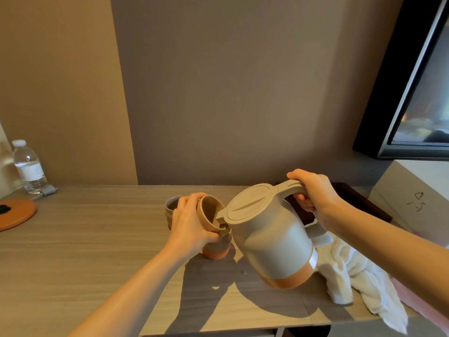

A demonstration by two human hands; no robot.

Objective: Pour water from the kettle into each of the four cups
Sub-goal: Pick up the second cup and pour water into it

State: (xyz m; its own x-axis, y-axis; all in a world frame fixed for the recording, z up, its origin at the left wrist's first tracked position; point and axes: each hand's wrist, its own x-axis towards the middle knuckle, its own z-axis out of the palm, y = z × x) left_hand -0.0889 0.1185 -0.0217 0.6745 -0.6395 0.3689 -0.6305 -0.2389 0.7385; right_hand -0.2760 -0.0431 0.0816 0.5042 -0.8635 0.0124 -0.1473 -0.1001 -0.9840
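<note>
Kettle: the grey kettle with its orange base hangs in the air over the middle of the worktop, tipped left, spout inside the mouth of the cup I hold.
Right hand: my right hand is wrapped round the kettle's handle, fingers curled closed on it.
Held cup: the tan cup is lifted and tilted toward the spout, its rim touching it.
Left hand: my left hand grips this cup, fingers curled tight round its side.
Water: I cannot make out a stream or any level inside the cup.
Progress: I judge this a pour in hand; which of the four it is, I cannot tell.
Cups counted: three show, the held one, a grey cup behind my left hand, and an orange-bottomed cup standing under it; the fourth is not visible.
Kettles counted: one.
Around: one white towel at the worktop's right end, one water bottle and one orange disc at its left end.
</note>
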